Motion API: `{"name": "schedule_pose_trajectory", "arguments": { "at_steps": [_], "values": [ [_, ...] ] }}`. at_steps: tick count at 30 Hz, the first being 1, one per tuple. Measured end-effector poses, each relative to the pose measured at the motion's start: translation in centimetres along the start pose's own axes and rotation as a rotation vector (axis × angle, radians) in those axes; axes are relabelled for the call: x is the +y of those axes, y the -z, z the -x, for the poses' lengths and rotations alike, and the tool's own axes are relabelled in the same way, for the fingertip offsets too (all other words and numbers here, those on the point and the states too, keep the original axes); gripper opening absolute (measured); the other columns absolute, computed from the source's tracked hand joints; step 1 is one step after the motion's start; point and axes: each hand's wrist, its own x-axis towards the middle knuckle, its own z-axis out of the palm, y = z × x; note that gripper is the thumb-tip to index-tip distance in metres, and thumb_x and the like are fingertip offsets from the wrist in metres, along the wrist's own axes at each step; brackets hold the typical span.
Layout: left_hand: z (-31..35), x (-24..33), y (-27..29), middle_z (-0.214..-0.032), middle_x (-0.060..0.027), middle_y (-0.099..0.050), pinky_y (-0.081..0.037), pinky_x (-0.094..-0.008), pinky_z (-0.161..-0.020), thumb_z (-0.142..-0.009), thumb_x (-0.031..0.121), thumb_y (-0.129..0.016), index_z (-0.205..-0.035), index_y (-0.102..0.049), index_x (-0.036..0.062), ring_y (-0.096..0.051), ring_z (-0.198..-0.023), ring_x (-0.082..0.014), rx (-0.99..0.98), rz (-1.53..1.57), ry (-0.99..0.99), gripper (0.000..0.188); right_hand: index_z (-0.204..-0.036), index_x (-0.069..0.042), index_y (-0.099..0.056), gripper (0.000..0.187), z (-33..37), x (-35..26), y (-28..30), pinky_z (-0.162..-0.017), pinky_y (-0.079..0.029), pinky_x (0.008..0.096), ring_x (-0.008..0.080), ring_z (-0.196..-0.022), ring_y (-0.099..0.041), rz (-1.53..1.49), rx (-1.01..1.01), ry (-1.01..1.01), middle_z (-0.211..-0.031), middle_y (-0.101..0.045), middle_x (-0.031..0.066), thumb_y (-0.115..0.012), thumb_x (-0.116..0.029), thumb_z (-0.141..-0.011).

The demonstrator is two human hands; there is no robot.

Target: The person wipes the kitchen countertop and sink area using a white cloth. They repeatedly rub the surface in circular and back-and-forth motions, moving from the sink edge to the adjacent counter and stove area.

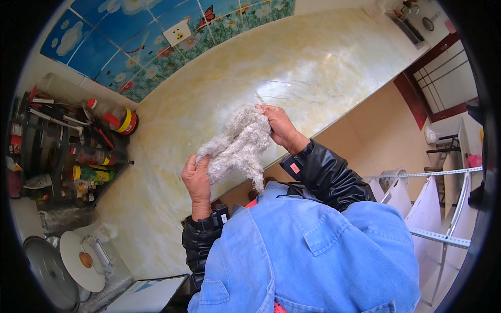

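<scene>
A crumpled, fluffy grey-white cleaning cloth (237, 143) hangs between my two hands, above the near edge of the marbled countertop (172, 115). My left hand (197, 180) pinches its lower left side between thumb and fingers. At its upper right, my right hand (282, 127) grips another edge. The cloth is bunched in folds, and one end dangles toward my blue denim jacket front. Both wrists carry dark bands over black sleeves.
On the left stands a dark rack (55, 151) with bottles and utensils. Pot lids (81, 261) lean at the lower left. A wall socket (177, 33) sits on the picture tiles. A sink (404, 26) lies at the far right, and a metal-framed rack (441, 237) stands at right.
</scene>
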Motion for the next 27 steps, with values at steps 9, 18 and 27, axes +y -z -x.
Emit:
{"name": "schedule_pose_trajectory", "arguments": {
  "at_steps": [9,18,27],
  "values": [
    [-1.3,0.5,2.4,-0.101,-0.0053,-0.072,-0.053,-0.0276,-0.081,-0.096,0.003,-0.063,-0.109,-0.070,-0.0037,-0.065,-0.088,-0.0127,0.235,0.108,-0.121,0.016,-0.109,-0.007,-0.071,0.024,-2.6,-0.4,2.4,-0.064,-0.055,0.0328,0.0141,-0.078,-0.067,-0.042,0.365,0.084,-0.092,-0.071,0.0022,-0.064,-0.029,-0.101],
    [-2.3,-0.1,2.1,-0.091,0.0013,-0.067,-0.048,-0.0242,-0.077,-0.094,-0.001,-0.062,-0.095,-0.068,-0.0024,-0.057,-0.083,-0.0073,0.423,0.032,-0.217,0.006,-0.112,-0.008,-0.070,0.026,-4.4,0.0,3.8,-0.066,-0.057,0.0350,0.0158,-0.080,-0.068,-0.174,0.386,0.201,-0.093,-0.072,0.0032,-0.061,-0.030,-0.103],
    [-1.6,-4.7,8.1,-0.118,-0.0161,-0.066,-0.049,-0.0386,-0.097,-0.079,0.008,-0.079,-0.133,-0.059,0.0003,-0.062,-0.112,-0.0277,-0.051,-0.791,0.172,0.058,-0.124,-0.005,-0.063,0.037,-1.8,1.1,8.3,-0.081,-0.054,0.0362,0.0287,-0.091,-0.070,1.348,0.306,0.135,-0.099,-0.071,0.0158,-0.068,-0.022,-0.092]
  ]
}}
